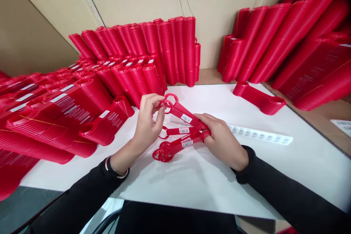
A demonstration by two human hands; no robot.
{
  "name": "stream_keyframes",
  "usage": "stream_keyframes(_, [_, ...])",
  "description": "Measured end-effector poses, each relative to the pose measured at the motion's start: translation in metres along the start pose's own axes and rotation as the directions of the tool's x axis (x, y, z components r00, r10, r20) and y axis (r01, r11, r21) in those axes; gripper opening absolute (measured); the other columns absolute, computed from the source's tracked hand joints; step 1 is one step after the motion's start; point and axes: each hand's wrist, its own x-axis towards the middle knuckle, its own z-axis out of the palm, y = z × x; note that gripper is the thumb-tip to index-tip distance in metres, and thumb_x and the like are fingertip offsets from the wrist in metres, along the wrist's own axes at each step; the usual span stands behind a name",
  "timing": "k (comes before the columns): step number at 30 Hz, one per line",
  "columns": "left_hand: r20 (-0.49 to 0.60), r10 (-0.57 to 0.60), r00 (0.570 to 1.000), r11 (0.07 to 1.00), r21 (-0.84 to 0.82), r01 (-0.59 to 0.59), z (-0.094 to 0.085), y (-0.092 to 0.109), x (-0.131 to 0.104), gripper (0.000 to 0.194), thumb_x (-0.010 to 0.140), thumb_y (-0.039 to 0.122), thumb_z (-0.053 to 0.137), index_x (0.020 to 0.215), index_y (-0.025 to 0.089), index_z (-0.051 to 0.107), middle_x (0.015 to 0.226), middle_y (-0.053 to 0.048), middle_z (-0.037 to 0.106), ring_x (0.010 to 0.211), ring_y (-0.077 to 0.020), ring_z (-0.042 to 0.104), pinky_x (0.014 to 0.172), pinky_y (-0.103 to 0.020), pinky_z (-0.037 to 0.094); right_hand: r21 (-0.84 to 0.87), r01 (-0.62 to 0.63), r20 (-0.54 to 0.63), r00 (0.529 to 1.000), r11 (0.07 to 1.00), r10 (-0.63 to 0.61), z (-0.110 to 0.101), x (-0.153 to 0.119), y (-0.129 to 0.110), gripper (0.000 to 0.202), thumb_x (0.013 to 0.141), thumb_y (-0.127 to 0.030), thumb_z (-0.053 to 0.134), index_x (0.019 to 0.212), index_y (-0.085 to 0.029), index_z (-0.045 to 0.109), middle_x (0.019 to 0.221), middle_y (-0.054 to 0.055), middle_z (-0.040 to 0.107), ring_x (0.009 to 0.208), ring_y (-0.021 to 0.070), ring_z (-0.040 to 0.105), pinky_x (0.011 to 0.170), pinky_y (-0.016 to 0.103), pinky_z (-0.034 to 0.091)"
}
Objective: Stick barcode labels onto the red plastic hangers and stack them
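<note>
Several flat red plastic pieces (178, 145) with ring ends and white barcode labels fan out above the white table (219, 186). My right hand (223, 139) is closed round their gathered right ends. At the upper left of the fan, my left hand (149, 119) pinches the ring end of a top piece between thumb and fingers. The lower pieces spread toward the left, their rings overlapping. To the right of my right hand, a strip of white labels (260, 134) lies on the table.
Stacks of nested red pieces (109, 76) fill the left side and back of the table. More tall red stacks (274, 40) lean at the back right. One short red stack (257, 97) lies before them. Cardboard (219, 3) stands behind.
</note>
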Motion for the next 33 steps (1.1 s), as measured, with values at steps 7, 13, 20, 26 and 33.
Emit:
stream_keyframes(7, [0.378, 0.074, 0.923, 0.949, 0.259, -0.182, 0.005, -0.001, 0.001, 0.018, 0.082, 0.01, 0.044, 0.095, 0.017, 0.054, 0.1, -0.007, 0.051, 0.096, -0.0181, 0.049, 0.084, -0.035, 0.045, -0.085, -0.063, 0.015, 0.998, 0.994, 0.065, -0.003, 0.002, 0.006, 0.054, 0.061, 0.002, 0.037, 0.107, -0.015, 0.06, 0.101, 0.007, 0.062, 0.088, 0.0189, 0.056, 0.076, 0.029, 0.043])
stream_keyframes(13, [0.403, 0.156, 0.902, 0.875, 0.367, -0.315, 0.011, -0.002, 0.001, 0.017, 0.086, 0.03, 0.05, 0.091, 0.015, 0.057, 0.096, -0.009, 0.052, 0.086, -0.0182, 0.05, 0.075, -0.032, 0.045, -0.111, -0.069, -0.019, 0.998, 0.991, 0.068, -0.006, 0.002, 0.012, 0.054, 0.062, 0.001, 0.037, 0.109, -0.015, 0.059, 0.1, 0.007, 0.062, 0.088, 0.0196, 0.056, 0.076, 0.029, 0.043])
stream_keyframes(20, [0.528, 0.0, 0.849, 0.854, 0.443, -0.275, 0.019, 0.007, 0.01, 0.025, 0.092, 0.025, 0.038, 0.085, 0.015, 0.06, 0.082, -0.007, 0.062, 0.075, -0.0176, 0.053, 0.069, -0.031, 0.043, -0.084, -0.063, -0.035, 0.998, 0.994, 0.06, -0.009, 0.0, 0.013, 0.052, 0.063, 0.0, 0.038, 0.108, -0.015, 0.059, 0.099, 0.008, 0.062, 0.087, 0.0195, 0.056, 0.077, 0.03, 0.042])
stream_keyframes(26, [0.681, -0.113, 0.724, 0.859, 0.432, -0.273, 0.028, 0.016, 0.026, 0.023, 0.088, 0.015, 0.04, 0.091, 0.014, 0.063, 0.089, -0.009, 0.062, 0.085, -0.0192, 0.056, 0.073, -0.031, 0.045, -0.069, -0.082, 0.012, 0.997, 0.994, 0.083, -0.004, -0.003, 0.017, 0.042, 0.066, -0.002, 0.039, 0.099, -0.015, 0.061, 0.095, 0.008, 0.062, 0.084, 0.0188, 0.056, 0.074, 0.03, 0.041])
stream_keyframes(33, [0.694, -0.169, 0.7, 0.867, 0.442, -0.229, 0.029, 0.01, 0.021, 0.022, 0.087, 0.02, 0.043, 0.083, 0.017, 0.064, 0.086, -0.005, 0.059, 0.072, -0.0157, 0.057, 0.059, -0.025, 0.041, -0.059, -0.092, 0.042, 0.995, 0.994, 0.094, 0.0, -0.002, 0.025, 0.045, 0.062, 0.002, 0.037, 0.096, -0.014, 0.062, 0.093, 0.008, 0.064, 0.084, 0.0188, 0.056, 0.074, 0.03, 0.04])
